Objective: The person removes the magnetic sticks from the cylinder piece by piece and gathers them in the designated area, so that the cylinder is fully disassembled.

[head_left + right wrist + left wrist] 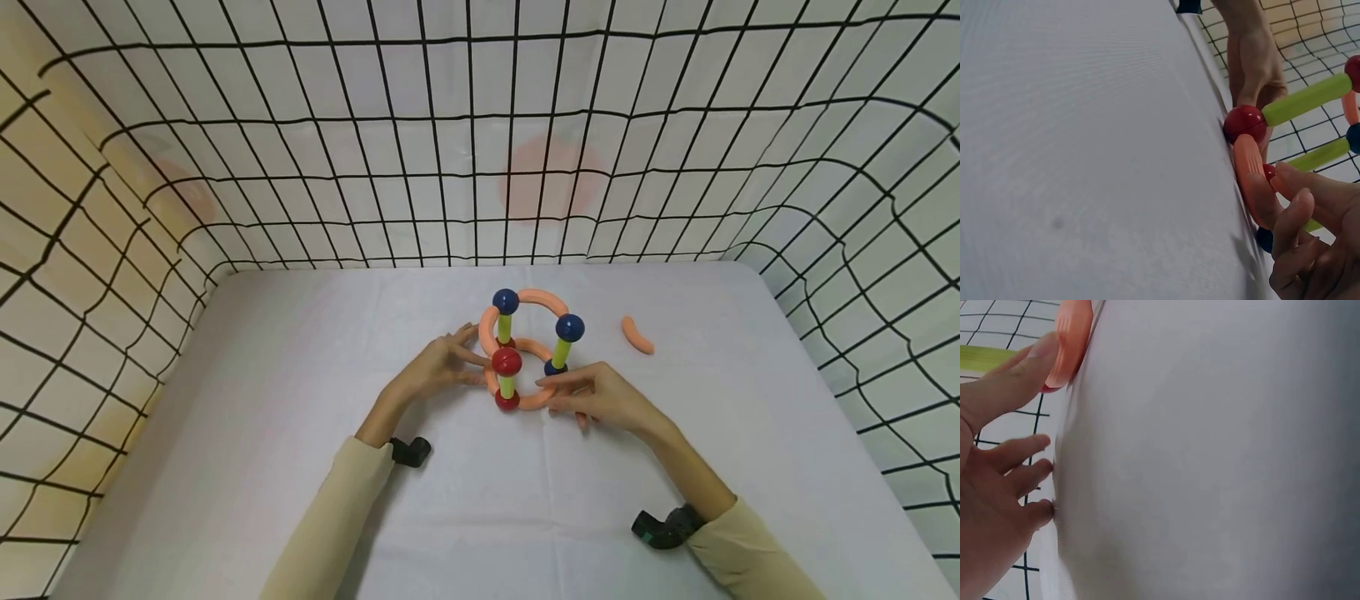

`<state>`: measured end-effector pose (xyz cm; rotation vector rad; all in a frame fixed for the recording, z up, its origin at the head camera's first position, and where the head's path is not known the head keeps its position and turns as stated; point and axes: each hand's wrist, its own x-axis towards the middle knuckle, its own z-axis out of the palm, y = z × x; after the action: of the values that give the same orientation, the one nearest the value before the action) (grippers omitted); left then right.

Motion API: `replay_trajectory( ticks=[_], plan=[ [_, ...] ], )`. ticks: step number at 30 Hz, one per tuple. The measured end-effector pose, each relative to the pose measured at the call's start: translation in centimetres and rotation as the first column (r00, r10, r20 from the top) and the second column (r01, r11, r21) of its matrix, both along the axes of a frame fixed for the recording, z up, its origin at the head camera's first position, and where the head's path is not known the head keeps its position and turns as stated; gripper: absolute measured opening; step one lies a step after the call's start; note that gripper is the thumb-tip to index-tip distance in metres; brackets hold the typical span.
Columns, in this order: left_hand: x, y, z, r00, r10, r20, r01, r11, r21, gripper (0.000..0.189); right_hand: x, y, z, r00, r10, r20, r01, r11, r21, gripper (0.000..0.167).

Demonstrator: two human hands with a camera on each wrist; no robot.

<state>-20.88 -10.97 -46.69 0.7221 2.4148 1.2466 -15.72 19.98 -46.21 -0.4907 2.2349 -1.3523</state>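
Observation:
A toy frame of balls and rods stands mid-table, with red balls [507, 362] and blue balls [570, 327] joined by upright yellow-green rods [562, 352] and curved orange rods [543, 298]. My left hand [442, 362] is at its left side, its thumb and index finger at a lower orange rod [1074, 340]; the index fingertip is hidden. The other left fingers spread apart, near the table. On the near right side, my right hand [600, 396] pinches a lower curved orange rod [1249, 169] between thumb and fingers. That rod meets a red ball [1245, 124].
One loose curved orange rod [637, 336] lies to the right of the frame. The table [300, 350] has a white cover. Black wire mesh [468, 117] rises behind the table and along both sides. A black wrist device [667, 527] sits on each forearm.

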Motion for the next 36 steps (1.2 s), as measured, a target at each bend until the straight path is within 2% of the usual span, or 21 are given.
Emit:
replay_trajectory(
  ticks=[5,12,21,29,36],
  plan=[
    [-0.5,0.2,0.1,1.0,-0.02,0.0,0.02,0.999,-0.037,0.03,0.0,-0.6,-0.4,1.0,0.014,0.011,-0.014,1.0,0.003,0.035],
    [-0.7,0.3,0.4,0.999,-0.026,0.021,0.027,0.997,-0.066,0.027,0.2,-1.0,-0.5,1.0,-0.014,0.002,0.014,1.0,0.023,0.032],
    [-0.8,0.6,0.2,0.997,-0.074,0.003,0.074,0.997,-0.017,0.025,0.2,-0.9,-0.5,0.998,-0.052,-0.02,0.053,0.998,0.034,0.026],
    [0.0,0.5,0.3,0.998,-0.065,0.024,0.066,0.997,-0.035,0.031,-0.1,-0.6,-0.5,0.993,-0.07,-0.09,0.078,0.994,0.08,0.024],
    [0.9,0.4,0.5,0.997,-0.068,0.041,0.069,0.997,-0.04,0.035,-0.3,-0.5,-0.6,0.989,-0.092,-0.115,0.103,0.99,0.097,0.023]
  ],
)
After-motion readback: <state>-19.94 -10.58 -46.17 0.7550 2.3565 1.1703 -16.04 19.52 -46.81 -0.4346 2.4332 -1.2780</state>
